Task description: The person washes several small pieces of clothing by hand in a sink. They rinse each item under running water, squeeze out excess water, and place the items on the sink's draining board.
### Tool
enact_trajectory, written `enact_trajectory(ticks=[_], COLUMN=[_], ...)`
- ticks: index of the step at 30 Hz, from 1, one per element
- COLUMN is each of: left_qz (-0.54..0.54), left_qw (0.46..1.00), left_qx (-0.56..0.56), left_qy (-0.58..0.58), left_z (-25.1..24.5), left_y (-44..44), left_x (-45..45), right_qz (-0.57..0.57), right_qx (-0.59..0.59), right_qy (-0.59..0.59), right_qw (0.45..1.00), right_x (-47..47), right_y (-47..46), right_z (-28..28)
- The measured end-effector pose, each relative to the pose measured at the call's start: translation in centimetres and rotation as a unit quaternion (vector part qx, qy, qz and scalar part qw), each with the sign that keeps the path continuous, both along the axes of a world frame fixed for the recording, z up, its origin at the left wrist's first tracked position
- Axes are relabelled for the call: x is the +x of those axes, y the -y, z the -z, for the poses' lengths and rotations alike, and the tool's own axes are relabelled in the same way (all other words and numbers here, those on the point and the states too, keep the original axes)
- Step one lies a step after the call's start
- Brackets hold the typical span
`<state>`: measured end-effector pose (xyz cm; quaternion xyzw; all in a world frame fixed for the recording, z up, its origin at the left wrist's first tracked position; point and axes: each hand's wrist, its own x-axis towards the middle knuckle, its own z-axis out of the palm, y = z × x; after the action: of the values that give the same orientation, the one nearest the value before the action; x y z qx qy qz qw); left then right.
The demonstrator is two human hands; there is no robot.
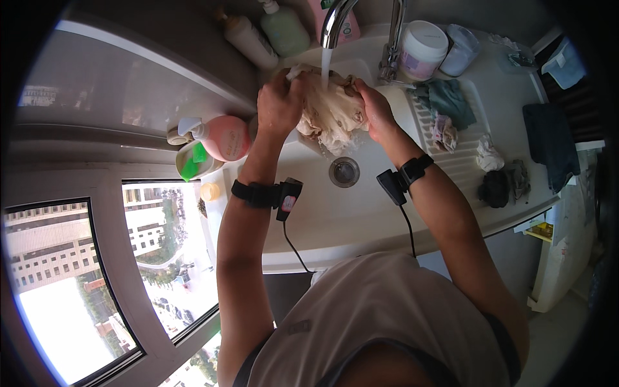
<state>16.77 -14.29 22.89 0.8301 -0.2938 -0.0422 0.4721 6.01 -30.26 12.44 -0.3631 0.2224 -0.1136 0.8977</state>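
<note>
A wet, cream-coloured cloth (331,113) is spread between my two hands under a running chrome faucet (333,26). My left hand (281,100) grips its left side, fingers curled into the fabric. On the right edge, my right hand (376,109) holds it with the thumb on top. Water strikes the upper middle of the cloth and splashes off its lower end into the white sink basin (304,213). Just below the cloth lies the round metal drain (344,172). Some fingertips are hidden behind the fabric.
A ribbed washboard (466,145) right of the basin bears a teal cloth (449,104) and small crumpled cloths. Left stands a pink pump bottle (226,139); behind are a green pump bottle (285,31) and a white tub (423,48). A window (169,251) borders the left.
</note>
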Motion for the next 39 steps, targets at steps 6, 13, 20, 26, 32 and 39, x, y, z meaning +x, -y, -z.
enact_trajectory(ticks=[6, 13, 20, 26, 32, 39], left_qz=[-0.004, -0.084, -0.183, -0.192, -0.008, -0.096], left_qw=[0.961, 0.952, 0.970, 0.825, 0.673, 0.729], left_qx=[-0.153, -0.198, -0.099, -0.197, -0.408, -0.451], left_qy=[-0.232, -0.218, -0.122, -0.493, -0.616, -0.505], left_z=[0.0, 0.9, 8.3, 13.3, 13.0, 12.3], left_y=[1.3, 0.5, -0.7, 1.6, 1.9, 2.1], left_x=[-0.3, 0.1, -2.6, -6.1, -5.7, -4.9], right_qz=[-0.135, -0.086, 0.090, 0.064, 0.029, 0.040], right_qx=[-0.319, 0.135, 0.105, 0.091, 0.087, -0.077], right_qy=[0.042, 0.048, 0.077, 0.146, 0.096, -0.024], right_qw=[0.937, 0.986, 0.987, 0.983, 0.991, 0.996], right_x=[-0.5, -0.4, 1.2, 1.8, 1.8, 0.9], right_y=[-2.2, -1.0, 0.5, -0.1, -1.7, -1.2], right_z=[2.2, 1.3, -2.5, -3.7, -3.0, 2.2])
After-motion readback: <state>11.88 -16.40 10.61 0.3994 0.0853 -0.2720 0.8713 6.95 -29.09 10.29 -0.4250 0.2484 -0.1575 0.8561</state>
